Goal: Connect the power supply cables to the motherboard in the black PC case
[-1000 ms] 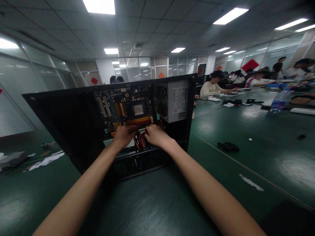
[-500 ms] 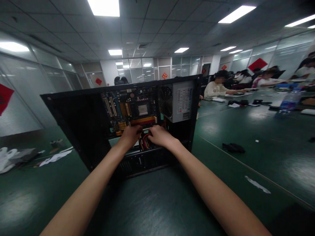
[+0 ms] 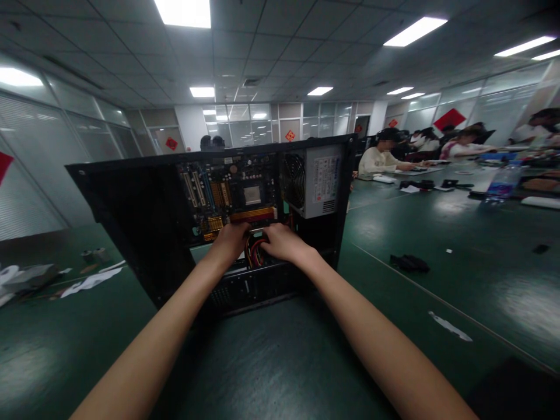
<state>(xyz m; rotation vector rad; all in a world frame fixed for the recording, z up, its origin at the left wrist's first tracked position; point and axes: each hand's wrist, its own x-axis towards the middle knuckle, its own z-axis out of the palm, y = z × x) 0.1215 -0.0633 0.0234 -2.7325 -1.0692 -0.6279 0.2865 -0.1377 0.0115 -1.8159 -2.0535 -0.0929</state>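
A black computer case (image 3: 118, 216) stands open on the table, its inside facing me. In it are a motherboard (image 3: 238, 175) and a silver power supply (image 3: 321, 181). My left hand (image 3: 231, 238) and my right hand (image 3: 282, 239) are at the lower edge of the board, just under the red and yellow memory slots (image 3: 254, 214). Between their closed fingers shows a thin strip that looks like a memory stick (image 3: 256, 231), pinched near both ends; the fingertips are partly hidden. Red, yellow and black cables (image 3: 254, 252) hang right below it.
The green table (image 3: 271, 361) carries a dark cloth-like item (image 3: 410, 263) and a torn plastic strip (image 3: 450, 326) on the right. White paper (image 3: 91, 282) lies to the left. A water bottle (image 3: 503, 184) stands farther back, and a person (image 3: 380, 157) sits across the table.
The view has shifted slightly, so the case and table items sit a little further left. Both hands stay at the same place on the board with their fingers closed.
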